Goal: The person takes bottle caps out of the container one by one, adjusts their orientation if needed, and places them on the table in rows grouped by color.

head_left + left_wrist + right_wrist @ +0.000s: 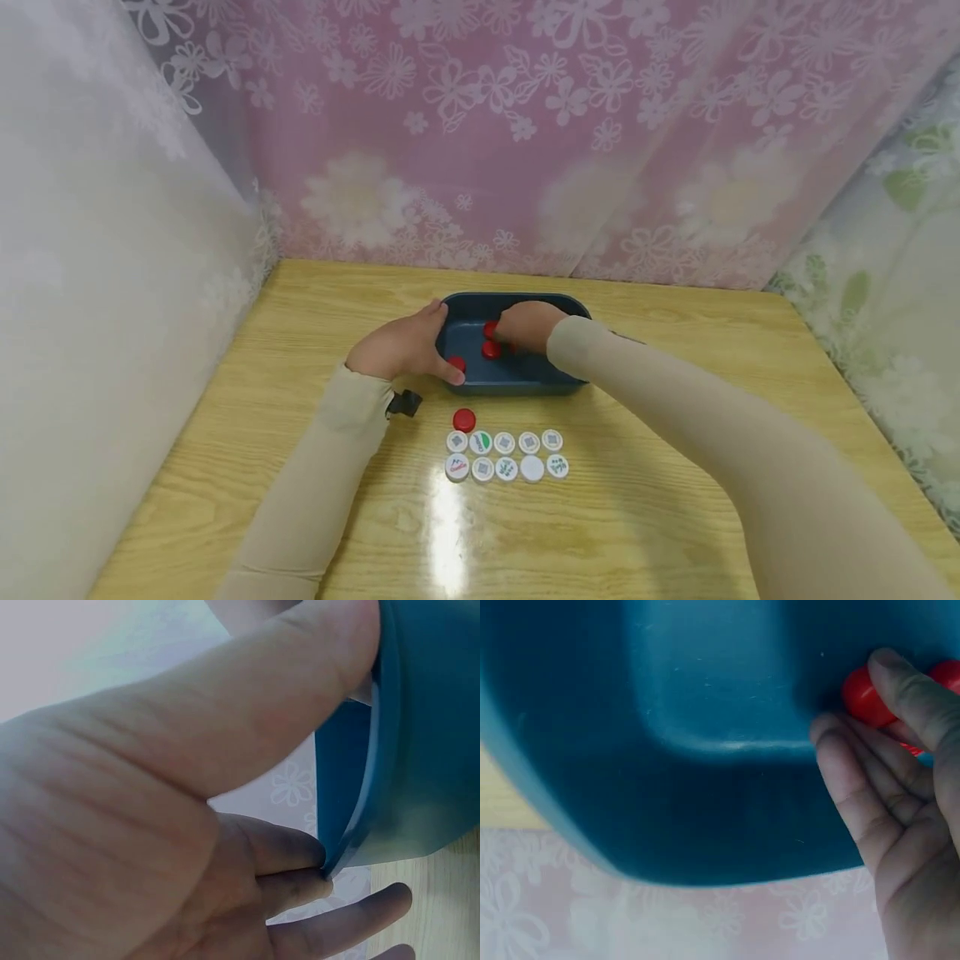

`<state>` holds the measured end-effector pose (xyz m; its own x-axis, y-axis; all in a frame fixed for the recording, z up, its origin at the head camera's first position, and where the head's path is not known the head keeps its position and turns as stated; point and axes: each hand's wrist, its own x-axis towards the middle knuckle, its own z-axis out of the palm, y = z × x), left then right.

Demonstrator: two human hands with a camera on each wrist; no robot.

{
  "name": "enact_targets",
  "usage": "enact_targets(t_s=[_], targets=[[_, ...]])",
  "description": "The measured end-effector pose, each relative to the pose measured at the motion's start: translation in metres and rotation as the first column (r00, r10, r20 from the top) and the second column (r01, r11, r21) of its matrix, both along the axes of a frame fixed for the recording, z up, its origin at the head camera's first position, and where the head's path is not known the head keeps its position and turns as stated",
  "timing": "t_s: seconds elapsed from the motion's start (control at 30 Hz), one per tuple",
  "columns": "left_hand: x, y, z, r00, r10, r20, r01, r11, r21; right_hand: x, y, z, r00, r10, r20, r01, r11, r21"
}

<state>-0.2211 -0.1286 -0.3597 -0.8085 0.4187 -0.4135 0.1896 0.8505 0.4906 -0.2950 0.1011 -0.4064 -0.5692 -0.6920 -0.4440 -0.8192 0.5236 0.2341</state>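
Observation:
A dark blue plastic tub (517,389) sits on the table. My left hand (401,343) grips its left side, the thumb over the front rim and some fingertips at the far end of the rim; two fingers stick out past it in the left wrist view. My right hand (531,327) reaches inside the tub. In the right wrist view, its thumb and fingers pinch a red bottle cap (864,697), with another red cap (949,673) beside it. More red caps lie in the tub, one cap (491,350) near the right fingers, another cap (456,363) by the left thumb.
On the wooden table (360,533), one red cap (464,420) lies in front of the tub. Closer to me are two rows of white caps (504,442) with printed tops. A pink flowered curtain (480,167) hangs behind, with pale cloth at both sides.

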Motion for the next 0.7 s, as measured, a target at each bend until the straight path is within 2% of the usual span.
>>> enact_targets(t_s=[0.1,0.17,0.23,0.27,0.3,0.33,0.43,0.5,0.53,0.57,0.6,0.7], targets=[[0.000,0.001,0.002,1.000,-0.003,0.002,0.003,1.000,-0.012,0.007,0.000,0.005,0.995,0.052,-0.083,-0.052,0.999,0.005],[-0.001,0.002,0.003,1.000,-0.002,0.006,0.002,1.000,-0.014,0.014,-0.001,0.015,0.989,0.047,-0.143,-0.048,0.999,-0.010],[-0.001,0.001,0.004,1.000,0.004,0.008,-0.004,1.000,-0.013,0.025,-0.001,0.028,0.980,0.010,-0.200,-0.029,0.995,-0.096],[0.000,0.001,0.004,1.000,0.007,0.009,-0.006,1.000,-0.013,0.033,-0.001,0.034,0.975,-0.025,-0.221,-0.013,0.985,-0.170],[0.000,0.000,0.004,1.000,0.008,0.009,-0.008,1.000,-0.013,0.042,0.000,0.041,0.972,-0.067,-0.226,0.007,0.966,-0.259],[0.000,0.000,0.004,1.000,0.010,0.010,-0.009,1.000,-0.011,0.054,0.001,0.048,0.970,-0.109,-0.218,0.024,0.933,-0.360],[0.000,0.001,0.003,1.000,0.011,0.007,-0.011,1.000,-0.005,0.094,0.010,0.058,0.968,-0.160,-0.193,0.006,0.783,-0.623],[-0.001,0.002,0.002,1.000,0.012,0.007,-0.012,1.000,0.004,0.120,0.017,0.054,0.968,-0.150,-0.200,-0.038,0.702,-0.711],[-0.001,0.002,0.001,1.000,0.011,0.008,-0.011,1.000,0.007,0.131,0.020,0.051,0.967,-0.138,-0.212,-0.062,0.683,-0.728],[-0.001,0.002,0.001,1.000,0.012,0.007,-0.012,1.000,0.012,0.140,0.022,0.048,0.966,-0.124,-0.228,-0.086,0.678,-0.731],[-0.002,0.001,-0.001,1.000,0.014,0.006,-0.014,1.000,0.013,0.148,0.023,0.043,0.964,-0.111,-0.241,-0.103,0.678,-0.727],[-0.003,-0.001,-0.003,1.000,0.024,0.005,-0.024,0.999,0.023,0.159,0.022,0.030,0.966,-0.069,-0.249,-0.128,0.707,-0.695]])
